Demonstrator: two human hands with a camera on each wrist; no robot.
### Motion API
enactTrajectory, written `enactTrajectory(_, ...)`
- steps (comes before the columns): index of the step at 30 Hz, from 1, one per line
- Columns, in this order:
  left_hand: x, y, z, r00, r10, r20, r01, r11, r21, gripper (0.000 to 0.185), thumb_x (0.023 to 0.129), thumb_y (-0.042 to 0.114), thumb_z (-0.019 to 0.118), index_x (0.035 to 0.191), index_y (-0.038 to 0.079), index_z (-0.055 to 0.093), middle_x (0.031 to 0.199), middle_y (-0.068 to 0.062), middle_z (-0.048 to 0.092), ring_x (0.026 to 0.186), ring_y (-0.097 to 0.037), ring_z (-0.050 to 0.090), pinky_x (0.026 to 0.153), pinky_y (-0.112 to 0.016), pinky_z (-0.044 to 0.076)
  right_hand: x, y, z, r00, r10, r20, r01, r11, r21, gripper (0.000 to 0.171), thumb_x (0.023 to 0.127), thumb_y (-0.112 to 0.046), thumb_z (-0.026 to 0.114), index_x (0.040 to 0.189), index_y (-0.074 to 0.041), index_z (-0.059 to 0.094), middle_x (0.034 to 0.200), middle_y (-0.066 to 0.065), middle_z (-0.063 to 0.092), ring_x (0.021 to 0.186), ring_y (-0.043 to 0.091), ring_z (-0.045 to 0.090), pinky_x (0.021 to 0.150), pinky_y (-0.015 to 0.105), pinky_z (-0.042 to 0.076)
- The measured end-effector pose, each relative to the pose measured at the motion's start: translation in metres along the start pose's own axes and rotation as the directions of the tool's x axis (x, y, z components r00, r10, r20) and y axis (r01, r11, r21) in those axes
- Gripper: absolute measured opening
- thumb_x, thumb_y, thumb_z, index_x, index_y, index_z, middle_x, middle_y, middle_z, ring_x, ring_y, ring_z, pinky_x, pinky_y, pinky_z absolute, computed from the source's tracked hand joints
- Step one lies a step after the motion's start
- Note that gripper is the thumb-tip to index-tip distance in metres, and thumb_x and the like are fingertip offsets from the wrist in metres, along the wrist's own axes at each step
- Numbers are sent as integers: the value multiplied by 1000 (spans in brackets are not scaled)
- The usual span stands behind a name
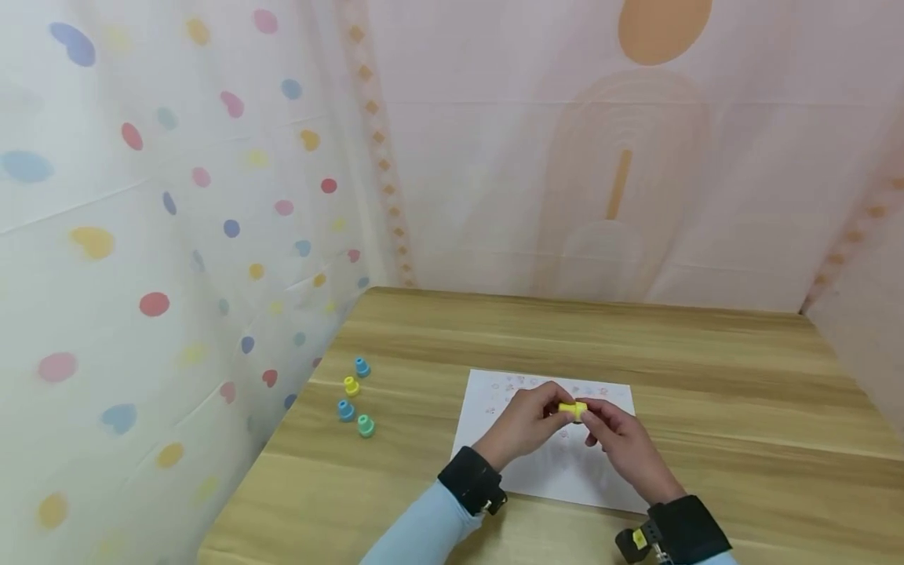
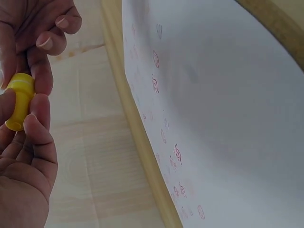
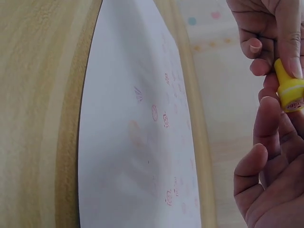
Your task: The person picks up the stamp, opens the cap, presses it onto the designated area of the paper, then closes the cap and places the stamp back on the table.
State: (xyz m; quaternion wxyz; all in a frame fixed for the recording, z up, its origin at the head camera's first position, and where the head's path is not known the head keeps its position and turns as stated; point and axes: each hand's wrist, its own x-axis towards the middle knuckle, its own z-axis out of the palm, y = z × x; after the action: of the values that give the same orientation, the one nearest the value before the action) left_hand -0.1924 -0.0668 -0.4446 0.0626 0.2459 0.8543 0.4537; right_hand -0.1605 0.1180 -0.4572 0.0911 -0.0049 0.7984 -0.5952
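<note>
Holding the yellow stamp (image 1: 573, 409) between both hands, left hand (image 1: 524, 424) and right hand (image 1: 621, 439) each pinching an end above the paper (image 1: 537, 471) at lower centre, we should keep its inked face level.

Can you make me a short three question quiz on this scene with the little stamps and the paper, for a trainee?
1. True or false: both hands hold the yellow stamp above the sheet of paper.
2. How many stamps stand on the table to the left of the paper?
A. two
B. four
C. six
3. Fill in: the marks printed on the paper are mostly ____ in colour.

Key:
1. True; the left hand and the right hand pinch it between them.
2. B; the loose stamps are two blue, one yellow, one green.
3. Red.
</note>
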Motion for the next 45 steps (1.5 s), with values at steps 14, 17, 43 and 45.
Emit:
enactTrajectory(14, 2, 4, -1, 1000, 9, 30, -11, 999, 45, 12, 97, 23, 65, 107, 16, 64, 82, 10, 57, 72, -7, 50, 61, -20, 43, 1, 2, -5, 1000, -10, 15, 10, 1000, 0, 41, 104, -34, 53, 132, -4, 58, 109, 8, 68, 90, 22, 56, 77, 33, 43)
enactTrajectory(17, 4, -2, -8, 1000, 21, -7, -21, 999, 41, 15, 98, 23, 64, 111, 15, 65, 83, 8, 58, 73, -7, 51, 60, -20, 44, 2, 1, -5, 999, -34, 12, 33, 999, 27, 44, 105, -34, 49, 137, -4, 54, 111, 11, 68, 90, 22, 59, 76, 33, 45)
enactTrajectory(43, -52, -111, -172, 826, -375, -421, 564, 551, 615, 7, 90, 3, 61, 93, 2, 68, 91, -16, 70, 84, -34, 66, 77, -51, 51, -7, 7, -25, 994, 52, -99, -57, 997, -48, 52, 107, -38, 43, 145, -2, 43, 125, 19, 60, 102, 25, 56, 87, 37, 47)
enactTrajectory(45, -57, -120, -177, 825, -399, -401, 561, 495, 663, 10, 91, 3, 61, 83, 2, 67, 83, -16, 69, 77, -33, 66, 76, -52, 50, -7, 7, -26, 992, 64, -108, -71, 996, -58, 53, 107, -39, 43, 145, -2, 43, 125, 19, 60, 103, 25, 56, 87, 38, 46)
